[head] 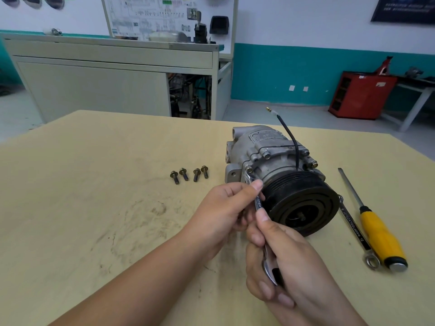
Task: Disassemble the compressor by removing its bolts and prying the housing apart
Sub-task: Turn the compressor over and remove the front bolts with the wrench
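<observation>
Examining the grey cast-metal compressor (270,151), we find it lying on the pale wooden table (94,184), right of centre. Its long axis runs from far housing to near black pulley, which faces us. The left hand (223,208) pinches the chrome spanner (258,203) near its head, seating it on a flank bolt (249,170). The right hand (282,260) clenches the shank, we judge for leverage. Four loose bolts (189,174) lie leftward.

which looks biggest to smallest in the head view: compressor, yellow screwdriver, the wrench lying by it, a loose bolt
1. compressor
2. yellow screwdriver
3. wrench lying beside it, shorter and thinner than the screwdriver
4. loose bolt, clearly smallest, though it lies farther from the camera
</observation>
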Demonstrator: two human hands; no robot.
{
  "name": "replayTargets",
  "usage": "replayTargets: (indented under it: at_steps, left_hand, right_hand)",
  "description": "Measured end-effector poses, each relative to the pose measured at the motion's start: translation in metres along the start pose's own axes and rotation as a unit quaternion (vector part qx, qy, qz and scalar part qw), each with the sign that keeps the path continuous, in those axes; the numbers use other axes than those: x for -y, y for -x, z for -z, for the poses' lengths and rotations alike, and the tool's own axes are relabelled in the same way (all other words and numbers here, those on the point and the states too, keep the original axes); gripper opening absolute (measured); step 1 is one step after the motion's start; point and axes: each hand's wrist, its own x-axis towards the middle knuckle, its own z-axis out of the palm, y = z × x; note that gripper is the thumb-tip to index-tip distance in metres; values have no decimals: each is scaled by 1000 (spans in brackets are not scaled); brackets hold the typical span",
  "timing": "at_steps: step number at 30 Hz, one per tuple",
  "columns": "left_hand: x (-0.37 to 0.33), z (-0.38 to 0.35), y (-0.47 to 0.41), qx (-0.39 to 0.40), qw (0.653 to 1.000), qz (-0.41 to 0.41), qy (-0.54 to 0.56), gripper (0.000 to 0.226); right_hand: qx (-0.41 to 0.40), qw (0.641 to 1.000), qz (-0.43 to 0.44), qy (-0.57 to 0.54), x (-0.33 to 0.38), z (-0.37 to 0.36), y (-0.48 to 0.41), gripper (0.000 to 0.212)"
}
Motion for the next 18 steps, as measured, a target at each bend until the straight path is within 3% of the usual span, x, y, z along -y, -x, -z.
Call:
replayTargets:
  at_steps: [8, 15, 18]
  left_hand:
    - [-2, 0, 0, -8, 1000, -4, -12, 29]
    - [-4, 0, 0, 1, 1000, 12, 8, 31]
    - [-5, -2, -1, 1, 1000, 22, 19, 32]
  right_hand:
    - [-4, 999, -20, -40, 2, -4, -2, 32]
    - [37, 977, -26, -209, 6, -13, 1, 16]
    - [21, 981, -24, -191, 5, -13, 1, 21]
